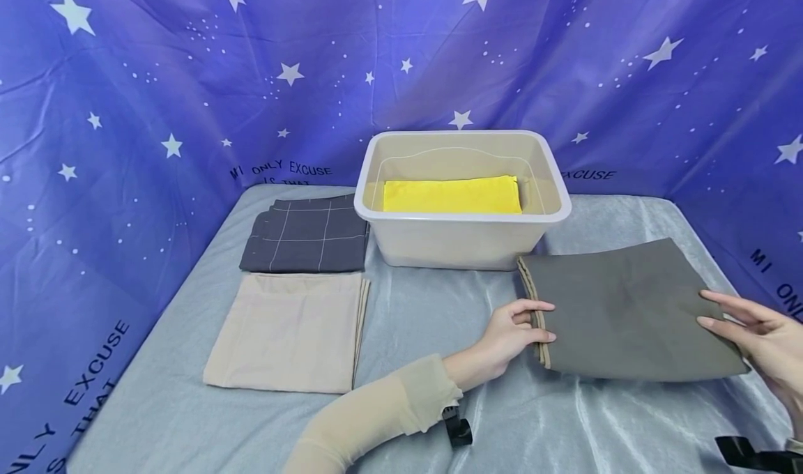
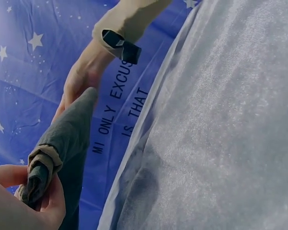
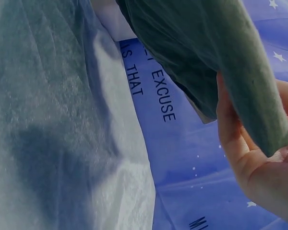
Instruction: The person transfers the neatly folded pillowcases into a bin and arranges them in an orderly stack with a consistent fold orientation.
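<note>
A folded dark grey-green cloth (image 1: 621, 314) is held between both hands, raised off the bed-like surface at the right. The left hand (image 1: 511, 331) pinches its left edge, where tan-edged layers show. At the opposite edge, the right hand (image 1: 755, 331) grips the cloth with thumb and fingers. In the left wrist view, the cloth's layered end (image 2: 41, 167) sits between the left thumb and fingers. The right wrist view shows the cloth's folded edge (image 3: 254, 81) inside the right hand (image 3: 259, 153).
A beige plastic bin (image 1: 458, 240) stands at the back with a folded yellow cloth (image 1: 452, 195) inside. Left of it lies a folded dark checked cloth (image 1: 304, 237), with a folded beige cloth (image 1: 285, 331) in front. Blue star-printed curtain (image 1: 376, 56) surrounds the grey covered surface (image 1: 521, 425).
</note>
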### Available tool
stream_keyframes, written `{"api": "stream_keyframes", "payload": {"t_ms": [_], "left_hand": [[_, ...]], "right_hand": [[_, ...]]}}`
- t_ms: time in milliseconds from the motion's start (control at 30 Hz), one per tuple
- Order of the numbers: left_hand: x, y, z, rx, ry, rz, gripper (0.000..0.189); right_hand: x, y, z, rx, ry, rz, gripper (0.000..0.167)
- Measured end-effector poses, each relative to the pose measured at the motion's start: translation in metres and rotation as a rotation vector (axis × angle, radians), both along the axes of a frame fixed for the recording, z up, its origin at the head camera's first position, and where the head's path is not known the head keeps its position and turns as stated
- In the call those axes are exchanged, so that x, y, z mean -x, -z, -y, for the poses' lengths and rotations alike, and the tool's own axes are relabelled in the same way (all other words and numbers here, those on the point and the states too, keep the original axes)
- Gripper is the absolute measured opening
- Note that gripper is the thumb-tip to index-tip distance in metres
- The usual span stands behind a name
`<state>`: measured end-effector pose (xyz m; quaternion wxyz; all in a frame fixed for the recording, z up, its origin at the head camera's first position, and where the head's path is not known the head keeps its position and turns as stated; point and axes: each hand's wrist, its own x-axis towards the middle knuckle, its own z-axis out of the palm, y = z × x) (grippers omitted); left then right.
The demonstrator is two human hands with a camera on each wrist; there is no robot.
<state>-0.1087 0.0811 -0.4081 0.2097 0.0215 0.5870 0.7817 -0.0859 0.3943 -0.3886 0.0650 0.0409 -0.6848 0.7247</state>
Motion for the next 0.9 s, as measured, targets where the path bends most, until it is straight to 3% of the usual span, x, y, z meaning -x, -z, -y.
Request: {"api": "stream_keyframes", "payload": {"t_ms": [333, 667, 733, 900], "left_hand": [[-0.004, -0.006, 0.014, -0.003, 0.038, -0.023, 0.043], [-0.004, -0.007, 0.026, -0.064, 0.030, -0.032, 0.051], [-0.003, -0.008, 0.029, -0.059, 0.029, -0.032, 0.052], [-0.003, -0.009, 0.039, -0.050, 0.036, -0.040, 0.054]], "right_hand": [[-0.002, -0.006, 0.011, 0.002, 0.026, 0.099, 0.045], [-0.004, 0.000, 0.021, -0.258, 0.130, 0.185, 0.050], [-0.003, 0.000, 0.024, -0.249, 0.131, 0.195, 0.051], [-0.001, 0.001, 0.031, -0.094, 0.090, 0.191, 0.049]]}}
